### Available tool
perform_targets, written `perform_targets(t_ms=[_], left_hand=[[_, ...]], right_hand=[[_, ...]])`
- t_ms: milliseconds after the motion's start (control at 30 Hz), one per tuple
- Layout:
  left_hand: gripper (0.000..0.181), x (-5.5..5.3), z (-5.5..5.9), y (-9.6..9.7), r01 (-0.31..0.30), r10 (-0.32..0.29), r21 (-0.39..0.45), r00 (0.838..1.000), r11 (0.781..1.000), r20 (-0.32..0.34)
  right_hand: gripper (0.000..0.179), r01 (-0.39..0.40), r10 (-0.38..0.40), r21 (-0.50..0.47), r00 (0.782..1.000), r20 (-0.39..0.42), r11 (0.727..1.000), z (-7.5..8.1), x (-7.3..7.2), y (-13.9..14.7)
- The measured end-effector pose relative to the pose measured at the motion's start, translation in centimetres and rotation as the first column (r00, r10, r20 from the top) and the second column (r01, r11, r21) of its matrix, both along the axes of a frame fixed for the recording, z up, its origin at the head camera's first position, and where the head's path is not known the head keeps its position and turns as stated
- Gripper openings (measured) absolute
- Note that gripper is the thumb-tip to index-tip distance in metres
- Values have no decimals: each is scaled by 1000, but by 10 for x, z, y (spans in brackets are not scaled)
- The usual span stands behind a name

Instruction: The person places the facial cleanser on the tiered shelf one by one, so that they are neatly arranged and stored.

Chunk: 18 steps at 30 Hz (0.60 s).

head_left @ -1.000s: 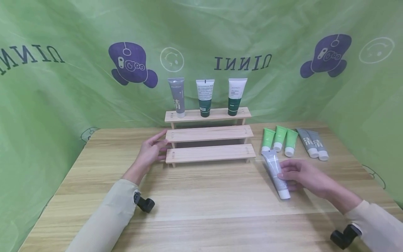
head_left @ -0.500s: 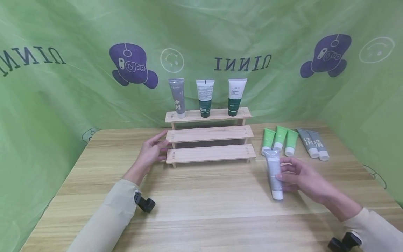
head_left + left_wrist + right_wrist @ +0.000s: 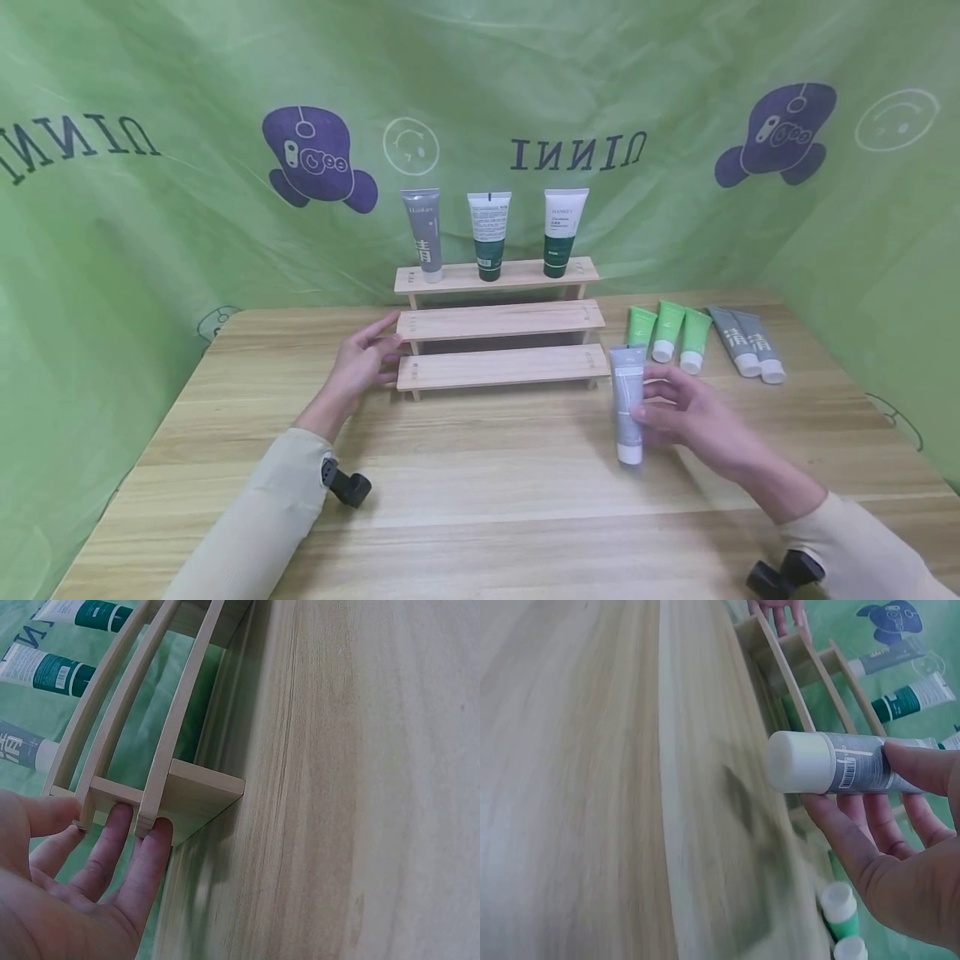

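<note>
My right hand (image 3: 690, 421) holds a grey tube (image 3: 628, 404) between thumb and fingers, white cap down, in front of the rack's right end. Up close in the right wrist view, the tube (image 3: 859, 761) shows a barcode beside its white cap. A wooden three-tier display rack (image 3: 502, 365) stands mid-table. My left hand (image 3: 358, 367) rests against its left end; the left wrist view shows nearly straight fingers (image 3: 146, 866) touching the side panel. On the top tier stand a grey tube (image 3: 424, 237) and two white-and-green tubes, one in the middle (image 3: 489, 237) and one at right (image 3: 564, 233).
Three green tubes, one of them in the middle (image 3: 667, 329), lie right of the rack; the held tube overlaps the nearest. Two grey tubes (image 3: 742, 342) lie farther right. A green printed cloth (image 3: 465, 67) hangs behind the wooden table (image 3: 480, 517).
My right hand has moved left toward the rack with the grey tube, which has turned from slanted to nearly upright. My left hand has stayed at the rack's left end.
</note>
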<state>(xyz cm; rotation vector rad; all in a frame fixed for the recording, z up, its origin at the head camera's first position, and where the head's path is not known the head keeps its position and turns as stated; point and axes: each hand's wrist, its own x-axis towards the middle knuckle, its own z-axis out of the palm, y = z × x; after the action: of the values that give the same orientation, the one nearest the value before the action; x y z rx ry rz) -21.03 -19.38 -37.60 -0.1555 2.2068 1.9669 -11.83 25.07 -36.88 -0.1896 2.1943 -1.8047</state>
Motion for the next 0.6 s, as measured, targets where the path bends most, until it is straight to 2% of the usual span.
perform_targets(t_ms=[400, 600], left_hand=[[56, 1, 2, -1, 7, -7, -5, 1000, 1000, 1], [55, 0, 1, -1, 5, -5, 2, 1000, 1000, 6]], right_hand=[[55, -13, 9, -50, 997, -78, 999, 3, -13, -34], [55, -6, 1, -55, 996, -90, 998, 4, -19, -52]])
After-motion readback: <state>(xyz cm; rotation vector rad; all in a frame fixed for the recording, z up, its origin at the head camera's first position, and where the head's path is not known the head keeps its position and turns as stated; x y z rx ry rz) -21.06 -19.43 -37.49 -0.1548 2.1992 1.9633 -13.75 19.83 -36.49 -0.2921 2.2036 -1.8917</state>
